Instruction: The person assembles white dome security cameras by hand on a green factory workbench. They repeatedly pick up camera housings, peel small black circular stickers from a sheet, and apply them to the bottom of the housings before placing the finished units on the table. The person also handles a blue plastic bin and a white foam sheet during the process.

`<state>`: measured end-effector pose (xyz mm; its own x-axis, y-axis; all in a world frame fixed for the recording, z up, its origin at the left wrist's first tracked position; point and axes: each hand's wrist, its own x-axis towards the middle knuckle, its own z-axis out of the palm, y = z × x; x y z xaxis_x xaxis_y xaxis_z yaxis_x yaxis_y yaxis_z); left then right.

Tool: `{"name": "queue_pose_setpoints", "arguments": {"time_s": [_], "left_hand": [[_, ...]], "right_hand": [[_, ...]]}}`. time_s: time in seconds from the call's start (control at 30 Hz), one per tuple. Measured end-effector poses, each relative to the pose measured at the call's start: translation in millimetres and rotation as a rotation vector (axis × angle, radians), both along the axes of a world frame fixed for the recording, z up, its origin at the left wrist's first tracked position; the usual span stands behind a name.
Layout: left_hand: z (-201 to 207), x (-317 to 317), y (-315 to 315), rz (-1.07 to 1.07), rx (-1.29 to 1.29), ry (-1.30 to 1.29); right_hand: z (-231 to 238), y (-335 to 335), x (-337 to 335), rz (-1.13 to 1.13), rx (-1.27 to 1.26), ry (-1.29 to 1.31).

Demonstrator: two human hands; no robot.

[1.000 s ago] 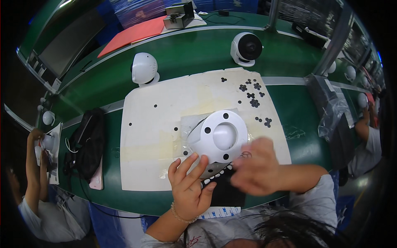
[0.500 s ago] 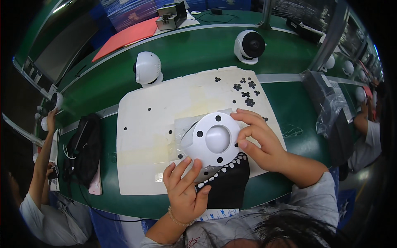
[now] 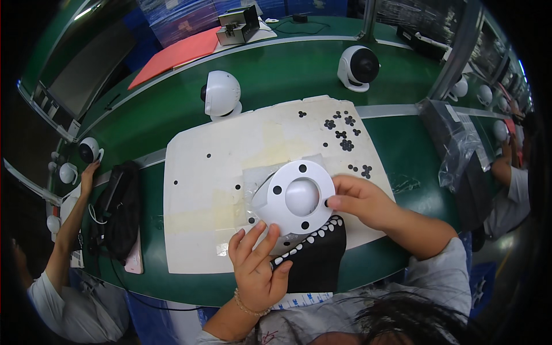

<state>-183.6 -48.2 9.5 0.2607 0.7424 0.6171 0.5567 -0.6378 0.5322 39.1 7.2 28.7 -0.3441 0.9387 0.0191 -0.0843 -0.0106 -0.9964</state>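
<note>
A white camera housing (image 3: pixel 271 202) lies in front of me with its flat ring-shaped base facing up. Round black pads sit on the ring, one of them a black pad (image 3: pixel 303 168) at the top. My right hand (image 3: pixel 365 202) grips the ring's right edge, its thumb against another black pad there. At the lower left rim, my left hand (image 3: pixel 259 267) touches the housing with its fingertips, fingers spread. Below the housing lies a black sheet (image 3: pixel 316 256) edged with white round spots. Clear plastic film shows under the housing.
Beneath everything is a pale board (image 3: pixel 195 207) with loose black pads (image 3: pixel 347 145) at its upper right. Beyond it stand two white cameras (image 3: pixel 224 95) (image 3: pixel 357 68) on the green belt. A black bag (image 3: pixel 118 210) lies left; a co-worker's hand (image 3: pixel 88 172) is near another camera (image 3: pixel 90 150).
My right fingers have closed in, with the thumb now at the right-hand pad. The cameras on the belt have shifted right. The co-worker's arm at left has moved right.
</note>
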Motion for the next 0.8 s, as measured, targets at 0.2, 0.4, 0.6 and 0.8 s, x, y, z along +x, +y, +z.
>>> {"name": "queue_pose_setpoints", "arguments": {"time_s": [0.2, 0.4, 0.6, 0.8], "left_hand": [[1, -7, -1, -0.035, -0.062, -0.042], [-2, -8, -2, -0.039, -0.022, -0.016], [-4, -18, 1, -0.094, 0.026, 0.037], [-3, -27, 3, -0.216, -0.158, -0.212]], "right_hand": [[5, 23, -4, 0.160, -0.161, 0.017], [2, 12, -16, 0.023, -0.152, -0.018], [0, 30, -12, -0.124, -0.040, 0.068], [8, 145, 26, -0.557, 0.316, -0.328]]}}
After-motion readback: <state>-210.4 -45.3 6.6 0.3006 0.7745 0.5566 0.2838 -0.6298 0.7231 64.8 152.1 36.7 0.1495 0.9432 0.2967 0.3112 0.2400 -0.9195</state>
